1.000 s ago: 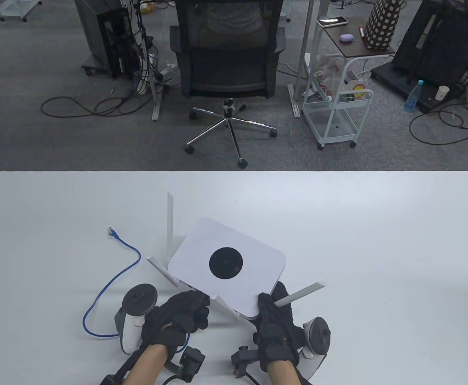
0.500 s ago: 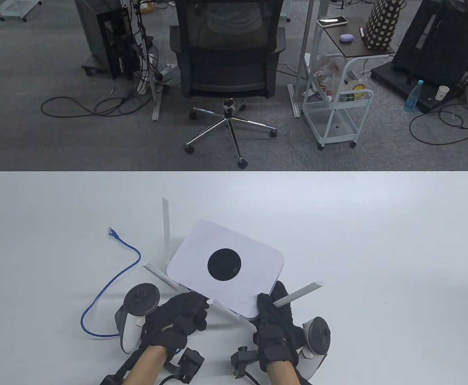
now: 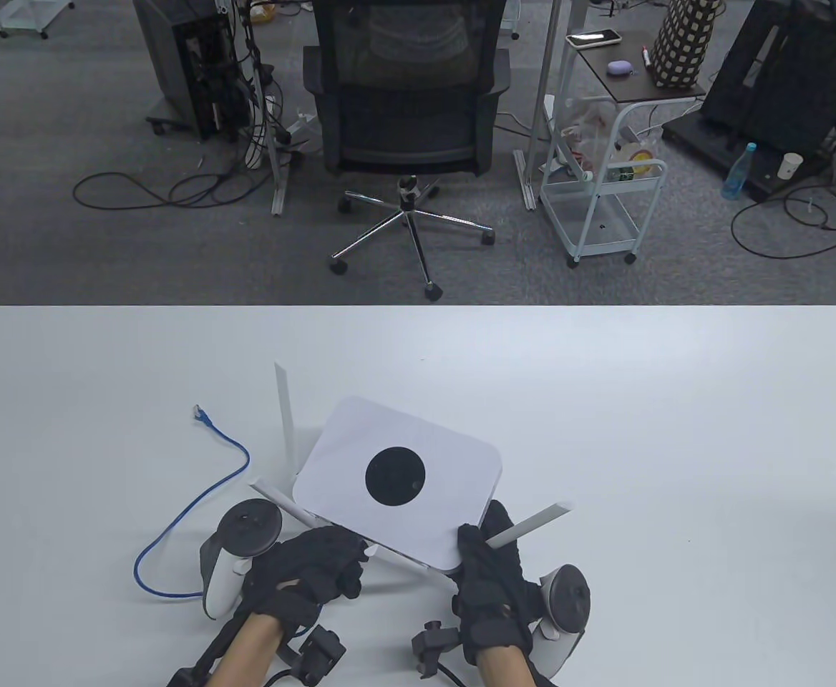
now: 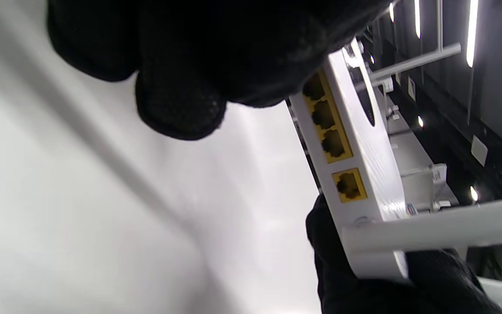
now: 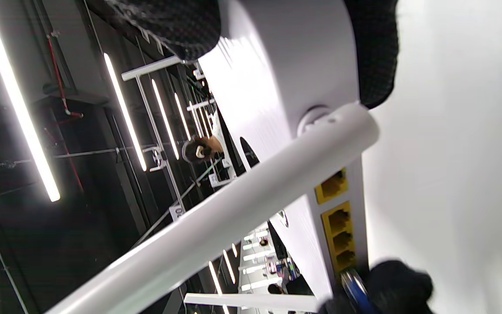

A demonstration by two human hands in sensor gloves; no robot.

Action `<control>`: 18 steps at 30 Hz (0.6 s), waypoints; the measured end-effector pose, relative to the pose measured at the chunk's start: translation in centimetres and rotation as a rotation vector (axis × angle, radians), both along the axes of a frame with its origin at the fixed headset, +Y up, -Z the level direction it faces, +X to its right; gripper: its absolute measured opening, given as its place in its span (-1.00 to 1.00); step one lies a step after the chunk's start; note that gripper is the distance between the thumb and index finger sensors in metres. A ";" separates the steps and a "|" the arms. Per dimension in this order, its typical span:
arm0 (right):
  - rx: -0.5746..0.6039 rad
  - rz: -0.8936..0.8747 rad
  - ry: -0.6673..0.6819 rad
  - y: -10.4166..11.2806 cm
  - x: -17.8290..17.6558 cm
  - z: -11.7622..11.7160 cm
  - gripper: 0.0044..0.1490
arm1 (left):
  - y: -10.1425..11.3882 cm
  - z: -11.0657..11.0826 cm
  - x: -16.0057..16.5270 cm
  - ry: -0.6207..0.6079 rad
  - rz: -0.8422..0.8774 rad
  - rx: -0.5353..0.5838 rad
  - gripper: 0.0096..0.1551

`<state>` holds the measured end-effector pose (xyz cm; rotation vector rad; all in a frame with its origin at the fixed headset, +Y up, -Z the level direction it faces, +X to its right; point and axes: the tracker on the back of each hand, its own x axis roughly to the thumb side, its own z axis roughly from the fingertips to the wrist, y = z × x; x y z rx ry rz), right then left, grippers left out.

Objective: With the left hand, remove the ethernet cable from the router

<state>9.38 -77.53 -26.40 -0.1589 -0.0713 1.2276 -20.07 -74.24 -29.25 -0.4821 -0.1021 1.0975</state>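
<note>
While the right hand (image 3: 493, 580) grips the near right corner of the router (image 3: 398, 481), thumb on top and fingers under it, the left hand (image 3: 310, 572) sits curled at the near left edge where the ports are. From the table view the left fingers look closed around something at that edge, but the plug itself is hidden under the glove. In the right wrist view a blue cable end (image 5: 355, 285) shows just past the last yellow port (image 5: 340, 235), with the left glove (image 5: 401, 283) beside it; whether the plug sits in a port or is out I cannot tell.

The left wrist view shows the router's back edge with four yellow ports (image 4: 329, 131), all of them visibly open, and the left fingers (image 4: 181, 104) bunched above the topmost one. The right glove (image 4: 364, 283) shows below, wrapped around the router's corner.

The router is tilted, its near edge lifted off the table (image 3: 676, 429). Its antennas stick out: one upright (image 3: 285, 415) at the far left, one (image 3: 529, 522) angled out past the right hand. The cable (image 3: 189, 508) runs from under the left hand in a loop across the table, and its free plug (image 3: 202, 415) lies well apart to the left of the router.
</note>
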 end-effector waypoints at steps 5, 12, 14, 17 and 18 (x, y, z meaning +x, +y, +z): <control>0.000 -0.013 -0.022 0.0 0.4 0.0 -0.02 | 0.4 0.7 -0.4 0.080 0.006 0.030 -0.46; -0.017 -0.039 -0.016 -0.2 0.3 0.2 -0.02 | 2.2 1.1 -1.6 0.137 -0.475 0.212 -0.44; -0.024 -0.039 -0.023 -0.2 0.3 0.2 -0.01 | 2.2 1.0 -1.9 0.177 -0.595 0.238 -0.43; -0.035 -0.049 -0.030 -0.4 0.4 0.1 -0.02 | 1.8 0.7 -2.5 0.228 -0.741 0.247 -0.43; -0.038 -0.052 -0.032 -0.4 0.5 0.1 -0.02 | 1.6 0.6 -2.7 0.240 -0.774 0.237 -0.42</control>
